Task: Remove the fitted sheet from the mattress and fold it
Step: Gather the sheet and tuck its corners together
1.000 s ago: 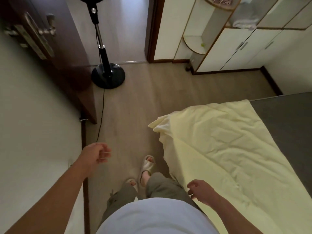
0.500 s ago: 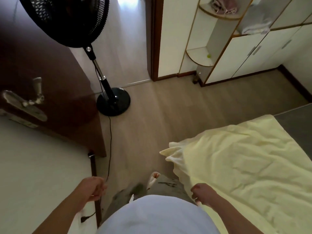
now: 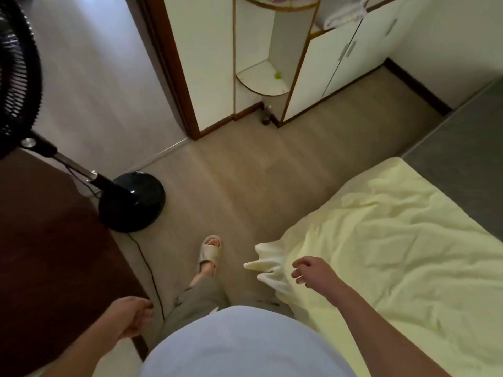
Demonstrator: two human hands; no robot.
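Note:
The pale yellow fitted sheet (image 3: 394, 248) lies crumpled and loose over the grey mattress (image 3: 460, 148), which shows bare at the far right. One corner of the sheet hangs off the bed's near edge, bunched toward the floor. My right hand (image 3: 310, 272) hovers just above that bunched corner with fingers loosely curled, holding nothing. My left hand (image 3: 130, 317) hangs at my side near the dark wooden door, fingers loosely curled and empty.
A black standing fan (image 3: 128, 202) is on the floor at left, its cable (image 3: 148, 268) trailing past my slippered foot (image 3: 209, 254). A dark wooden door (image 3: 51, 254) is close on my left. White cabinets (image 3: 340, 63) and a corner shelf (image 3: 261, 80) line the far wall.
My view has swung toward the cabinets and I have stepped forward. My right hand rose and reached toward the sheet's hanging corner. My left hand stayed at my side.

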